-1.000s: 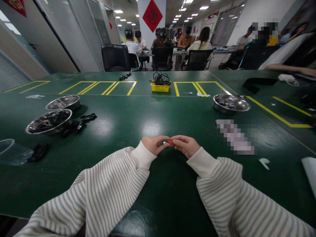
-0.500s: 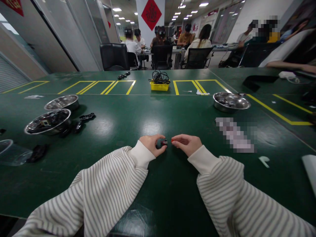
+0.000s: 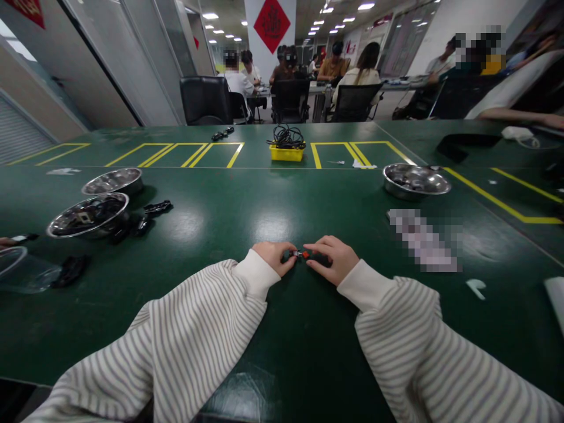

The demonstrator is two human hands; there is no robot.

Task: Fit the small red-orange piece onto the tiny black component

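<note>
My left hand (image 3: 274, 257) is closed, with thumb and forefinger around a small dark part (image 3: 286, 255). Its shiny metal end (image 3: 299, 254) points right, at my right hand. My right hand (image 3: 335, 257) curls in from the other side, thumb and forefinger on either side of a small red piece (image 3: 305, 254). The red piece sits right by the metal end; whether the two are joined is too small to tell. Both hands rest low over the green table (image 3: 273, 335), and the rest of the dark part is hidden by my fingers.
On the left are two metal bowls (image 3: 112, 181), black parts (image 3: 158, 207) and a clear plastic cup (image 3: 30, 273), with another person's fingers (image 3: 6, 241) beside it. A metal bowl (image 3: 416, 181), a blurred-out flat object (image 3: 423, 241) and a white hooked piece (image 3: 476, 288) lie right. A yellow cable box (image 3: 286, 154) stands behind.
My right hand's red piece has come up to the metal end of the part in my left hand, and the right fingers look wider apart. Another person's fingers with a dark item have appeared far left.
</note>
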